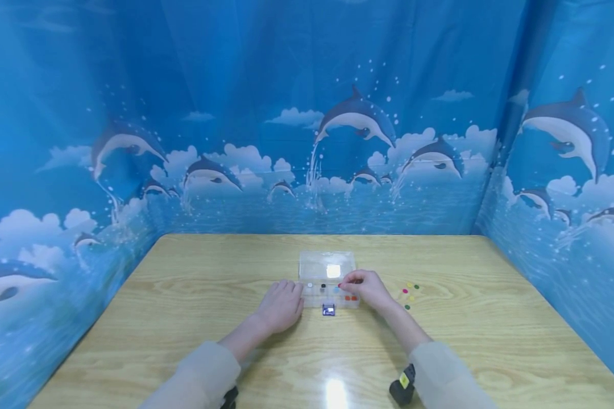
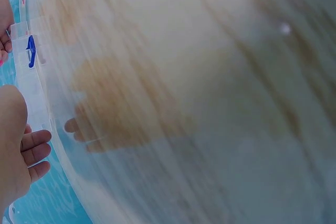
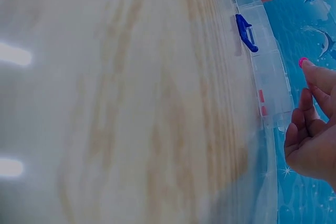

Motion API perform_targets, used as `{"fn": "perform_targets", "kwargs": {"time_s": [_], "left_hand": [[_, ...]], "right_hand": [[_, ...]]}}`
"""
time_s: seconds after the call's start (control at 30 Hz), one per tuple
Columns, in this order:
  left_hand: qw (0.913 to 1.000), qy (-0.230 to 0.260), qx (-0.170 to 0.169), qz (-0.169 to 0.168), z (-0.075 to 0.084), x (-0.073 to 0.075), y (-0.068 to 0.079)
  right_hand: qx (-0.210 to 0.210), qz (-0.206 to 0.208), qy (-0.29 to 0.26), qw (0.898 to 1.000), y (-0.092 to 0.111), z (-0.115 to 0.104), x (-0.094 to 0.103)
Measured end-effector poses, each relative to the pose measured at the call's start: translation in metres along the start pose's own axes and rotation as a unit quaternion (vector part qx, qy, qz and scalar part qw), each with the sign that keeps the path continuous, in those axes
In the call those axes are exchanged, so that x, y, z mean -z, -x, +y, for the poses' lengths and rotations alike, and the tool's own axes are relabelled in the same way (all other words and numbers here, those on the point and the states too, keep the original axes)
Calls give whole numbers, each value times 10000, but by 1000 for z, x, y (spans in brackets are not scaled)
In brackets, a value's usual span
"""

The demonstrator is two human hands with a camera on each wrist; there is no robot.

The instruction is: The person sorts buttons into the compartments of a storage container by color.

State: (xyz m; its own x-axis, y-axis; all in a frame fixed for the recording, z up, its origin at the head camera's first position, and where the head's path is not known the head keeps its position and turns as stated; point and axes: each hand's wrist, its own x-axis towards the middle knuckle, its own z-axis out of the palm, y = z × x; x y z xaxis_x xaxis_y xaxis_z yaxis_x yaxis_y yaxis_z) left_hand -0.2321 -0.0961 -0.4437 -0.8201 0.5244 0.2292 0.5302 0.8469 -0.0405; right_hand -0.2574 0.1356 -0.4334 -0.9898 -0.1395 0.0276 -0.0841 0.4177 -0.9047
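A clear plastic compartment box point(image 1: 314, 302) lies on the table with its lid point(image 1: 314, 264) raised at the back. A blue latch point(image 3: 245, 32) sits on its front side. My left hand point(image 1: 280, 307) holds the box at its left end. Between thumb and forefinger my right hand point(image 1: 370, 291) pinches a small round pink piece point(image 3: 303, 62), over the right part of the box. Inside the compartments lie a white piece point(image 1: 310, 285), a black piece point(image 1: 323, 286), a light blue piece point(image 1: 336, 289) and orange-red pieces point(image 1: 350, 298).
Right of the box, several loose round pieces are scattered on the wooden table point(image 1: 184, 318), among them a pink one point(image 1: 405, 291) and a green one point(image 1: 407, 307). A dolphin-print curtain point(image 1: 266, 74) hangs behind and along both sides.
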Motion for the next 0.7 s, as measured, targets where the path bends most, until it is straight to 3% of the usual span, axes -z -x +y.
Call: {"fn": "perform_targets", "kwargs": {"time_s": [0.4,0.7], "left_hand": [[10000,-29,-18,0,0,-1,0],[10000,-47,7,-58,1,0,-1]], "right_hand": [[-60,93,64,9999,1,0,2],[-159,267,-84,9995,-1,6,19]]}}
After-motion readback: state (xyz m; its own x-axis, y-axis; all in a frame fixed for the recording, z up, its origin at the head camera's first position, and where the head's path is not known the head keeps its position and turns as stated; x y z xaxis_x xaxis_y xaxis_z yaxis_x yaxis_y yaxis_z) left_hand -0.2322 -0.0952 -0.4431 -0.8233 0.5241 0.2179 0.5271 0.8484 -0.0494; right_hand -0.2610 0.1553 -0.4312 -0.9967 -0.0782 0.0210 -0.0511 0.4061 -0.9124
